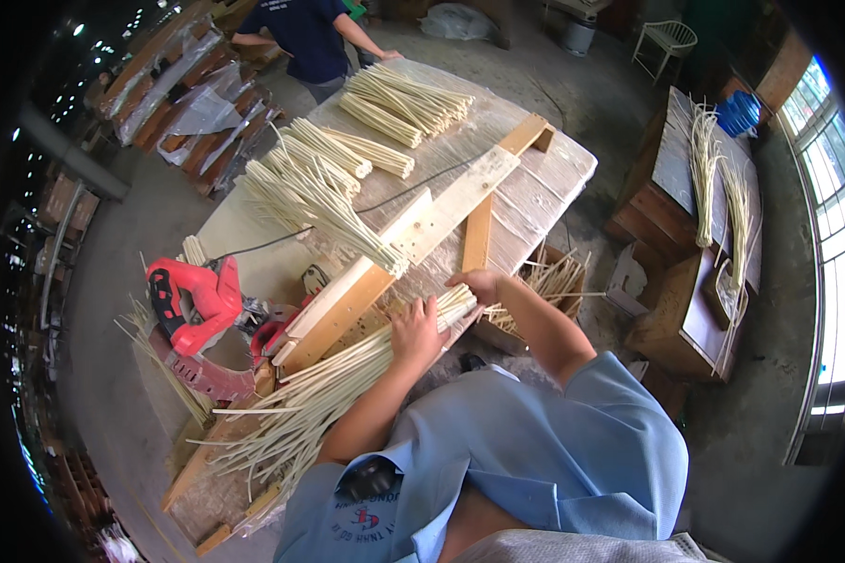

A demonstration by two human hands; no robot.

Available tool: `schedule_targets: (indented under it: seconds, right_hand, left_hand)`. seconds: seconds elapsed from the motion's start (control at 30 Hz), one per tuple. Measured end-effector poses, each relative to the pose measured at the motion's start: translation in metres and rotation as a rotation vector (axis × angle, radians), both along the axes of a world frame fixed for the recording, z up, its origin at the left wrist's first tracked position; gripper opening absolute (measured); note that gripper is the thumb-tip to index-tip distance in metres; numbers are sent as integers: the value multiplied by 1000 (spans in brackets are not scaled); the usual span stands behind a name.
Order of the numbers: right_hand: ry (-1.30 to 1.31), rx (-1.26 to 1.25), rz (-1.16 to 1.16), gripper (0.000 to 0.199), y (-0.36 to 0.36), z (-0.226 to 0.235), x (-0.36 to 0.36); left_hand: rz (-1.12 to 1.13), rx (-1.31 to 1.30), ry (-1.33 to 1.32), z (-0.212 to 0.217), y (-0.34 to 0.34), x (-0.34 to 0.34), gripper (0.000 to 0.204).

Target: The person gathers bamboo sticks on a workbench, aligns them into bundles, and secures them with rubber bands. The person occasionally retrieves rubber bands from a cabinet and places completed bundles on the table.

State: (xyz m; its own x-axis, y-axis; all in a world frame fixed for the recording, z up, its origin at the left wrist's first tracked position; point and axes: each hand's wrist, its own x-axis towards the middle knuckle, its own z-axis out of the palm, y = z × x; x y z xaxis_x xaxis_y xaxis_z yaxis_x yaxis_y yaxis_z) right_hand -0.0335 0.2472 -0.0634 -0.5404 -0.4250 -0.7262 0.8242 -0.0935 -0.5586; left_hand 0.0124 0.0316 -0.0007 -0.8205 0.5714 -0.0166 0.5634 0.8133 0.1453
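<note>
Cream canes (347, 371) are held by the left hand (415, 330), ends touched by the right hand (480, 284), grip unclear; if swung, loose tails (291, 413) could be snagged on the power saw (218, 300) at nine o'clock.

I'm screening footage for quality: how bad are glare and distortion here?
Head view: the window at right is largely blown out and bent by the fisheye; head view, middle: the left hand and stick bundle look fairly sharp.

Bundles (408, 101) lie on the table (556, 174) — saw (197, 302) left.
</note>
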Motion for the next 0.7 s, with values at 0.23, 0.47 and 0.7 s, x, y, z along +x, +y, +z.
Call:
schedule_targets:
  seconds: [0.23,0.47,0.7]
  right_hand:
    - [205,-478,-924,39,-29,-60,68]
    - [360,-757,-694,72,-87,-21,102]
    - [490,-650,-1100,62,-105,38,58]
  left_hand:
    - [-85,25,-83,19,9,-6,81]
    - [-105,125,-152,21,-12,-5,95]
    - [12,19,-89,58,-72,3,118]
